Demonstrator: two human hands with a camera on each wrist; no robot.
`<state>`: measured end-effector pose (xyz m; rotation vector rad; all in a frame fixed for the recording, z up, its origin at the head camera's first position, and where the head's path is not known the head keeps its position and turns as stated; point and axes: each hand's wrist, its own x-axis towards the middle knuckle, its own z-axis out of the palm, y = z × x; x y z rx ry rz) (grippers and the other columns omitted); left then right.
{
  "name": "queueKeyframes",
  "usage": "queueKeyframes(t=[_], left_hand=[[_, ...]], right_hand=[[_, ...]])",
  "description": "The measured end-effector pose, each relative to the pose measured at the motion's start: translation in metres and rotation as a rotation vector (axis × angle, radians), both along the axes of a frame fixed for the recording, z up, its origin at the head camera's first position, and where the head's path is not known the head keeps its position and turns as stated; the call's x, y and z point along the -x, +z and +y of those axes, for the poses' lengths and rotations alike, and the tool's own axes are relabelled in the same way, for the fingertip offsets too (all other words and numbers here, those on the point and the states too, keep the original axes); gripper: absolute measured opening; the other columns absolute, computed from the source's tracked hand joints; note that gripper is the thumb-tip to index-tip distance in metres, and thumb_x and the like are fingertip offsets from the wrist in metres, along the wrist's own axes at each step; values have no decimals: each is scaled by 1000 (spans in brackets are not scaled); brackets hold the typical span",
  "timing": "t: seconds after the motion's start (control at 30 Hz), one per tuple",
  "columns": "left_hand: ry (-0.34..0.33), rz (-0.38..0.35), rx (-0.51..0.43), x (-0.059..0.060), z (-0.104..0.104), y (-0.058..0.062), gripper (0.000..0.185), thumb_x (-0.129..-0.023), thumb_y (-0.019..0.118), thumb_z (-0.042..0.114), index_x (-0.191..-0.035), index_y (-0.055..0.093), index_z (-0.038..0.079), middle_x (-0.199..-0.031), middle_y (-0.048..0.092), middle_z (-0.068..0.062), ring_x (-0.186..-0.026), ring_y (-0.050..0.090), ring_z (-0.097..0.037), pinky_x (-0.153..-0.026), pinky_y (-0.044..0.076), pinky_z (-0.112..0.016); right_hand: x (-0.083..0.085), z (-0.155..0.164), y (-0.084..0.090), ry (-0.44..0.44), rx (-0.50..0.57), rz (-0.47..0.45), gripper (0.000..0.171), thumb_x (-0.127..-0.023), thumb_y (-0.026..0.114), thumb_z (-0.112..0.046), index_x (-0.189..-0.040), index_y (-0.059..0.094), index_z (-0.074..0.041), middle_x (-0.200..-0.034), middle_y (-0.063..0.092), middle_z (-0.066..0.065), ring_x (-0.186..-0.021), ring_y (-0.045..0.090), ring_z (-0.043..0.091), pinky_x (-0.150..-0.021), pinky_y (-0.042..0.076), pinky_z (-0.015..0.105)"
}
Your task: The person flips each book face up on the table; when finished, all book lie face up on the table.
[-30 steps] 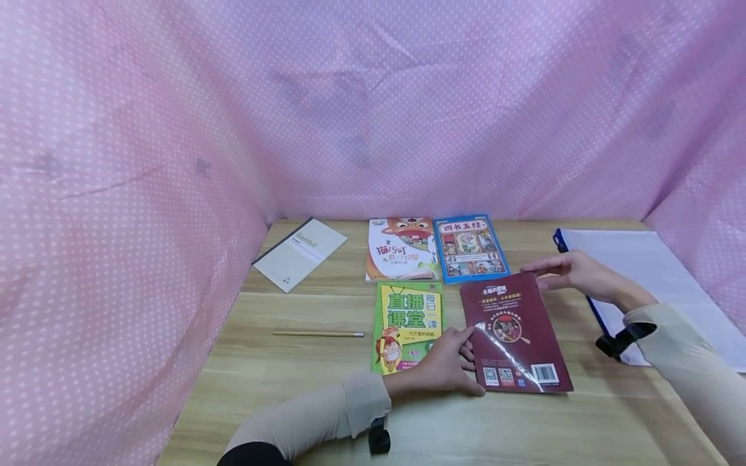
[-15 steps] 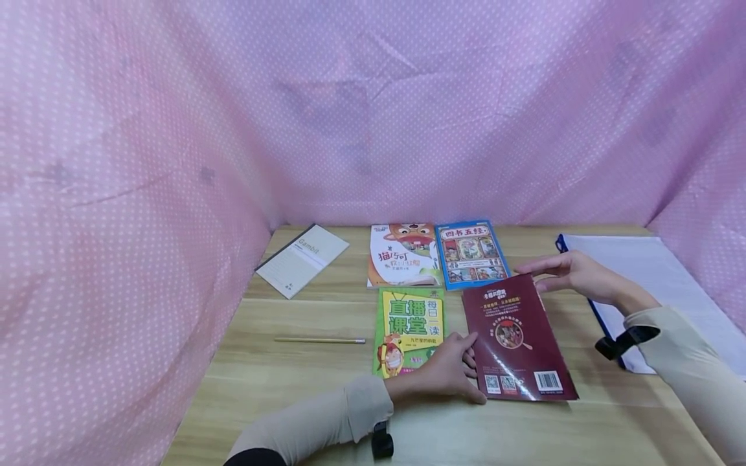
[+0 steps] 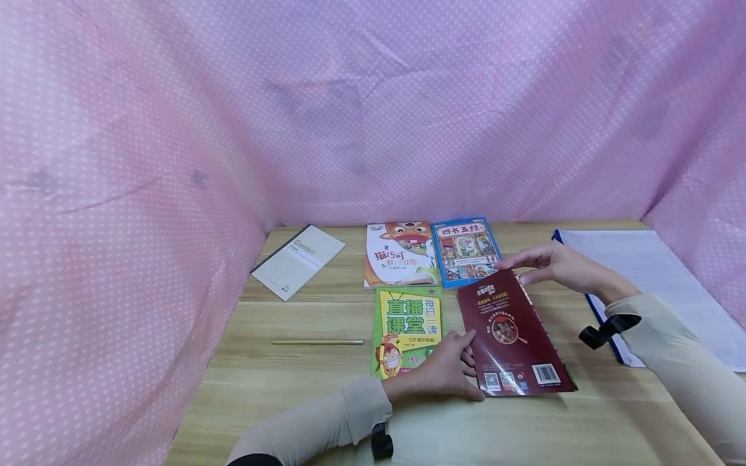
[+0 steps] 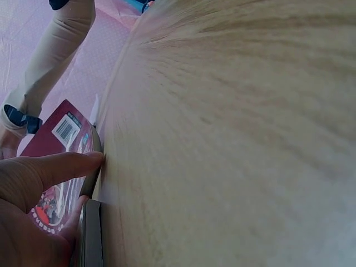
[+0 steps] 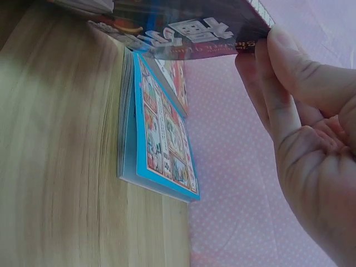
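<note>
A maroon book [image 3: 507, 349] lies back cover up on the table, its right side raised. My right hand [image 3: 568, 268] pinches its far right corner between thumb and fingers; the right wrist view shows this hand [image 5: 311, 111] with the dark front cover [image 5: 194, 28] from below. My left hand [image 3: 445, 369] rests at the book's left edge, index fingertip on that edge and thumb at the near corner. In the left wrist view the thumb [image 4: 61, 167] lies stretched across the maroon book [image 4: 47, 139]. A green book [image 3: 405, 330] is partly hidden under the left hand.
Behind lie a white picture book [image 3: 402, 255] and a blue book [image 3: 466, 252], side by side. A notebook [image 3: 300, 262] sits at the far left, a pencil [image 3: 317, 342] nearer. At right is a white, blue-edged folder [image 3: 653, 278]. Pink dotted cloth [image 3: 373, 129] surrounds the table.
My right hand has moved a little left with the maroon book's corner, and the book's right side tilts up more. My left hand stays at the left edge.
</note>
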<state>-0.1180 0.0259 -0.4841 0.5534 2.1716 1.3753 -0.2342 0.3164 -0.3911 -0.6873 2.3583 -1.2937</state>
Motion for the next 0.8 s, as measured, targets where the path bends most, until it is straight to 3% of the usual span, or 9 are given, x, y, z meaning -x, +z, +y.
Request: queueKeyframes(t=[0.2,0.43,0.8], left_hand=[[6,-3,-4,0,0,0,111,-69,93,3,-160,30,6,-100,46,4,-80,54,1,-73,55,-11],[7,13,15,1,0,-1,111,-68,94,4,-160,31,8,-100,46,4,-79,55,1,-73,55,-10],[-17,29,-5,3,-1,-5,113,-67,94,3,-160,30,9,-101,45,4,-81,54,2,-75,54,-10]], right_hand=[[2,-4,-2,7,12,6,38,-93,72,-14,-129,68,-4,-132,70,3,-120,59,-6,-100,48,19],[4,-9,-3,-29,-35,13,38,-89,77,-18,-125,72,-7,-128,72,3,-118,60,-6,-104,48,32],[10,-13,-4,-14,-18,2,32,-88,78,-14,-118,74,-4,-119,76,1,-114,64,-1,-97,49,26]])
